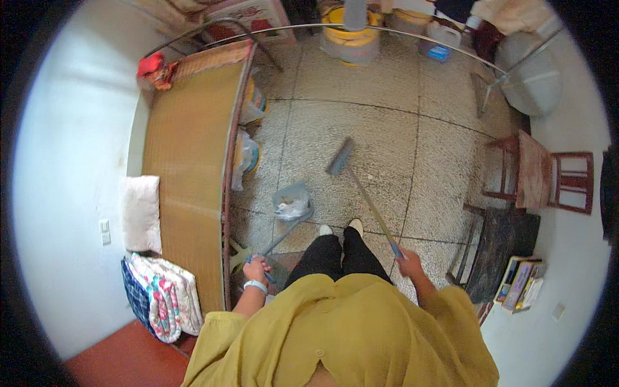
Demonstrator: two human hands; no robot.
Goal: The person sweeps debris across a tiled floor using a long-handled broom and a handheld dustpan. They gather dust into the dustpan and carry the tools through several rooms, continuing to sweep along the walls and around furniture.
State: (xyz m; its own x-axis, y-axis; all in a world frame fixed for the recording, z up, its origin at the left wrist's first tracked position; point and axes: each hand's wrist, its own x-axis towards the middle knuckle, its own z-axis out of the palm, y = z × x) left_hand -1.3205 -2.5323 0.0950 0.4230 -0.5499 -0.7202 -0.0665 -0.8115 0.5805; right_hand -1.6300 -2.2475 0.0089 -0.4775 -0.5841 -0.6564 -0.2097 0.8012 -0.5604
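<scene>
My left hand [256, 269] grips the handle of a long-handled dustpan [291, 197], whose grey-blue pan rests on the floor left of my feet. Pale, crumpled litter [293, 208] lies inside the pan. In my right hand [409, 264] is the upper end of a broom [373, 209], its stick slanting forward and left. The broom's dark bluish head [341, 156] is at the speckled floor [377, 126], ahead of the dustpan and to its right, apart from it. A small pale speck [370, 177] shows on the floor right of the stick.
A bed with a woven mat [188, 155] runs along the left, with a pillow [142, 214] and folded quilts [164, 295]. Buckets [247, 154] stand under its edge. On the right are a wooden chair [532, 169] and a dark stool [508, 251]. A yellow-rimmed bucket [350, 44] stands ahead.
</scene>
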